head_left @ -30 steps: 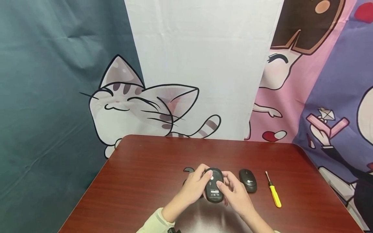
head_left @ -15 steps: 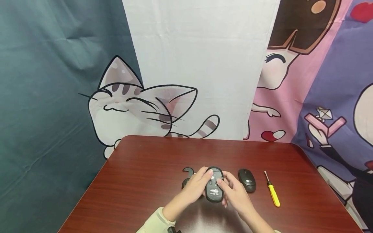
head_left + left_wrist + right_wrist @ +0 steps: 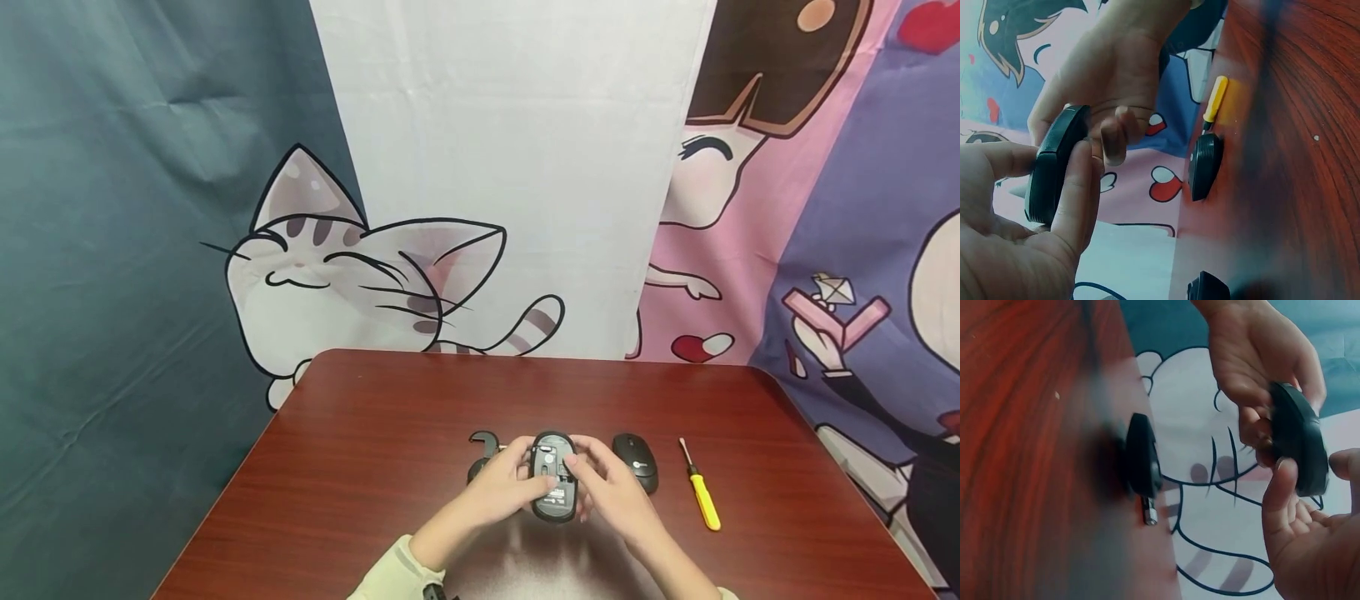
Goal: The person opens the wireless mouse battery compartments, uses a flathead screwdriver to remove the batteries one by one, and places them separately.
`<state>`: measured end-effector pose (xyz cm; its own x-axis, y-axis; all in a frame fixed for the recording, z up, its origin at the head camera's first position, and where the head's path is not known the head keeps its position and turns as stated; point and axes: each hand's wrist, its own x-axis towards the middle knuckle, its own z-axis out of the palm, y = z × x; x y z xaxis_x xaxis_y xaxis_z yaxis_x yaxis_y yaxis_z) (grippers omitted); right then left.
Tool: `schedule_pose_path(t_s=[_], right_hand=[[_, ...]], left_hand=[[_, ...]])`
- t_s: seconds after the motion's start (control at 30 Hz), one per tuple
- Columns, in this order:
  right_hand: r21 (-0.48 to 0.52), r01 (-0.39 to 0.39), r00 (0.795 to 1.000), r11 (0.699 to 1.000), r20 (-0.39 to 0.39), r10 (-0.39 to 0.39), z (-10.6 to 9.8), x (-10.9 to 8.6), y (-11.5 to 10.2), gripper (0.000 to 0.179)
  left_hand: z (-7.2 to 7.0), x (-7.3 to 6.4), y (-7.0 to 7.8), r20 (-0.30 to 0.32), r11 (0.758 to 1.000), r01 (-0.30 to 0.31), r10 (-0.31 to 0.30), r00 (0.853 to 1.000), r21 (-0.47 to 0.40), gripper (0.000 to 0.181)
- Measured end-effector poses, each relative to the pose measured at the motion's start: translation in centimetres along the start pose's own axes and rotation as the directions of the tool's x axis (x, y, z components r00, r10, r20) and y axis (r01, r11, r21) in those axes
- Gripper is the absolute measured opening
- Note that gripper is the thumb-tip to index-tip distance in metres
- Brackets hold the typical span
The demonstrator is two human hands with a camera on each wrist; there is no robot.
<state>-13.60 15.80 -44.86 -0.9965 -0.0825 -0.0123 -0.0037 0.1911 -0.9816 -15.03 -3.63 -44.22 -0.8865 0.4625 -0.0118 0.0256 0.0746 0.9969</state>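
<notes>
A black computer mouse (image 3: 555,504) is held above the table, its underside with label and recesses facing up in the head view. My left hand (image 3: 501,487) grips it from the left, thumb across the underside. From the other side my right hand (image 3: 617,498) holds it, thumb on the upper part of the underside and fingers beneath. The left wrist view shows the mouse (image 3: 1054,165) edge-on between left thumb and fingers. Behind the left hand, a dark hook-shaped piece (image 3: 486,440) is partly hidden.
A second black mouse (image 3: 636,463) lies right of the hands, with a yellow-handled screwdriver (image 3: 703,500) beyond it. In the right wrist view, a black object (image 3: 1141,456) and a silver-ended cylinder (image 3: 1150,514) lie on the brown table (image 3: 360,467). Printed cloths (image 3: 525,167) hang behind.
The left thumb has shifted down the mouse's underside, and the right thumb has moved slightly up. More of the recessed area on the underside now shows. Both hands still hold the mouse.
</notes>
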Motion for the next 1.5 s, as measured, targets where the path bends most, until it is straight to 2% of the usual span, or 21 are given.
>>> schedule_pose_path(t_s=[0.13, 0.4, 0.6, 0.83, 1.13, 1.5], right_hand=[[-0.053, 0.027, 0.999, 0.998, -0.024, -0.028, -0.7, 0.4, -0.2, 0.032], [-0.106, 0.086, 0.996, 0.991, -0.026, -0.09, -1.2, 0.8, -0.4, 0.027], [-0.128, 0.079, 0.997, 0.989, -0.008, -0.081, -1.4, 0.7, -0.3, 0.029], [-0.144, 0.096, 0.995, 0.985, -0.004, -0.098, -1.5, 0.6, -0.4, 0.027], [-0.111, 0.038, 0.999, 0.993, 0.021, -0.035, -1.6, 0.7, -0.8, 0.024], [-0.078, 0.106, 0.994, 0.991, 0.035, -0.104, -1.8, 1.4, -1.1, 0.021]], left_hand=[[-0.1, -0.1, -0.1, 0.014, 1.0, 0.019, -0.019, 1.0, -0.016, 0.05], [0.1, -0.4, -0.4, 0.024, 0.998, 0.009, -0.007, 1.0, -0.065, 0.049], [0.0, -0.5, -0.5, 0.043, 0.997, 0.007, -0.004, 0.999, -0.081, 0.05], [0.0, -0.7, -0.6, 0.041, 0.998, 0.011, -0.009, 0.999, -0.055, 0.051], [-0.2, -0.9, -1.1, 0.033, 0.999, 0.025, -0.024, 0.999, -0.033, 0.055], [-0.5, -1.3, -1.6, 0.006, 0.999, 0.032, -0.032, 0.999, 0.022, 0.06]])
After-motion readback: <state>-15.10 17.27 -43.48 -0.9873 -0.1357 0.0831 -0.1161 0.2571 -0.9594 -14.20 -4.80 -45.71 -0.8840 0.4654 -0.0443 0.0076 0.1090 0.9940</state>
